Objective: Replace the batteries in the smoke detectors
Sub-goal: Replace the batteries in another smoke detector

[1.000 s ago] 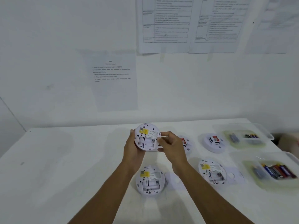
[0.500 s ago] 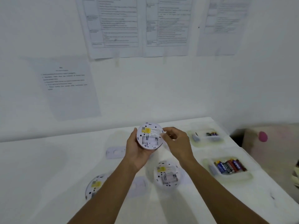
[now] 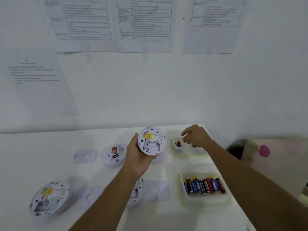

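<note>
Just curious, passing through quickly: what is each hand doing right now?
Left hand: holds the round white plastic smoke detector, back side up.
Right hand: fingers curled above the far clear plastic battery tray; whether it holds anything cannot be told.

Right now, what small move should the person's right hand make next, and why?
Probably lower the right hand into the far tray just below it, to drop or take a battery: the detector held in the left hand shows an empty battery bay.
</note>
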A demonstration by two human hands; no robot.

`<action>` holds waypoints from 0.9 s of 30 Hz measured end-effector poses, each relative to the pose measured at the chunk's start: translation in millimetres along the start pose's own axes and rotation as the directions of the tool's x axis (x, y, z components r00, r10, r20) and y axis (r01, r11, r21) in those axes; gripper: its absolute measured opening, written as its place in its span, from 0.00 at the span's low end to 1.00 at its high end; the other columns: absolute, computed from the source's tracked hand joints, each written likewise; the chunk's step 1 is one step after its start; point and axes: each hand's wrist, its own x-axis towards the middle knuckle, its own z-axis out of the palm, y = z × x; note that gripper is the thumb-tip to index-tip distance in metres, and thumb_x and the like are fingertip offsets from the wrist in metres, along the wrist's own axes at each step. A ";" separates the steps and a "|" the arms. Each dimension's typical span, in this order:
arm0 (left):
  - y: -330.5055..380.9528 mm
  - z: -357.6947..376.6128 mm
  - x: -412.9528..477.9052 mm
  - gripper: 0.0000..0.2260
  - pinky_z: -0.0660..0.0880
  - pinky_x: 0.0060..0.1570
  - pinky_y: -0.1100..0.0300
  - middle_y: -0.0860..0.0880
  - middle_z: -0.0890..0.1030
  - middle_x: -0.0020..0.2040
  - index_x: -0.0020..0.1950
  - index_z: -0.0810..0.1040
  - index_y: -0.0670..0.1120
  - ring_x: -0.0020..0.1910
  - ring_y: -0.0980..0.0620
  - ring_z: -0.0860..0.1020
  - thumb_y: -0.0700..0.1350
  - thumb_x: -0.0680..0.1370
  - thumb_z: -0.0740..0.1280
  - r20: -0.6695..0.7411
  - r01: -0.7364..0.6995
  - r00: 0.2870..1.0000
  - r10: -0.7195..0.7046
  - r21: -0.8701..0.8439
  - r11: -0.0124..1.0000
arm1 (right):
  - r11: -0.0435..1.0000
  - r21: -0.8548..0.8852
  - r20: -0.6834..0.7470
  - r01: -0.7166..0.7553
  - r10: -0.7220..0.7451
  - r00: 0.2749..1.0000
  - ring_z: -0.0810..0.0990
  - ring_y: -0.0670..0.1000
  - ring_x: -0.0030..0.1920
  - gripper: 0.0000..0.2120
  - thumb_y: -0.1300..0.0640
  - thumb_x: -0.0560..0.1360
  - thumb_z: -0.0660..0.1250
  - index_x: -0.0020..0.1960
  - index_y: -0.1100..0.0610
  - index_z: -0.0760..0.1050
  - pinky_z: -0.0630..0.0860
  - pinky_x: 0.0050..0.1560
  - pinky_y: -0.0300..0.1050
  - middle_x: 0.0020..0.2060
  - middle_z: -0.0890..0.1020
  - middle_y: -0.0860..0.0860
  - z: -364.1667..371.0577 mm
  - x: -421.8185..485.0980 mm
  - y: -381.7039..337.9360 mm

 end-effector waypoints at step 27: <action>-5.1 18.3 16.9 0.27 0.71 0.64 0.42 0.35 0.79 0.63 0.67 0.75 0.41 0.61 0.38 0.77 0.60 0.82 0.54 0.032 -0.024 0.999 0.027 -0.095 0.995 | 0.773 0.501 -0.285 0.389 -0.277 0.917 0.81 0.45 0.37 0.05 0.62 0.70 0.74 0.40 0.57 0.78 0.74 0.38 0.35 0.35 0.84 0.48 55.0 -64.3 -46.0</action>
